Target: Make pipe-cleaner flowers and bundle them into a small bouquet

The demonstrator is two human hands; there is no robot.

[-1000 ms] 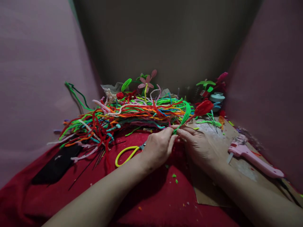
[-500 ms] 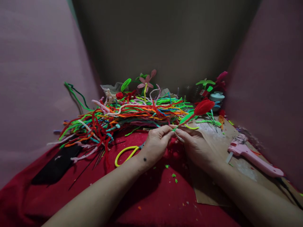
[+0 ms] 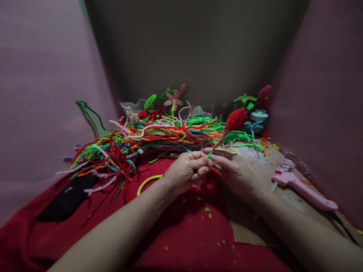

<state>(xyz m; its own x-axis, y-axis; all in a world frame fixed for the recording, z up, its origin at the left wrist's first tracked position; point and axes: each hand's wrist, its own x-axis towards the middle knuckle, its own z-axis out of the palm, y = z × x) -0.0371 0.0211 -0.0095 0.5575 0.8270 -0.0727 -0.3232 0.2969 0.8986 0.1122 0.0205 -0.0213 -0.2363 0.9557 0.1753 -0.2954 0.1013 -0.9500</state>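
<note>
Cloth (image 3: pixel 184 241), red, covers the work surface. Across its far half sprawls a pile (image 3: pixel 147 138) of pipe cleaners in many colours. A sheet of cardboard (image 3: pixel 255 230) lies at the right, under the right forearm, with a pink glue gun (image 3: pixel 300 187) on it, well apart from the hands. The left hand (image 3: pixel 184 172) and right hand (image 3: pixel 235 170) meet at the centre, just in front of the pile, fingertips pressed together on the bottom of a thin stem (image 3: pixel 218 143). A yellow scissors (image 3: pixel 146 182) handle loop peeks out beside the left wrist. The stem belongs to a small flower (image 3: pixel 231 124), whose fuzzy red bud (image 3: pixel 236 119) rises up and to the right above the pile's edge. It looks very light, soft on the outside and wiry within, so it probably bends easily and keeps a bend. The low stem seems the safest grip; squeezing the bud would likely crush it.
</note>
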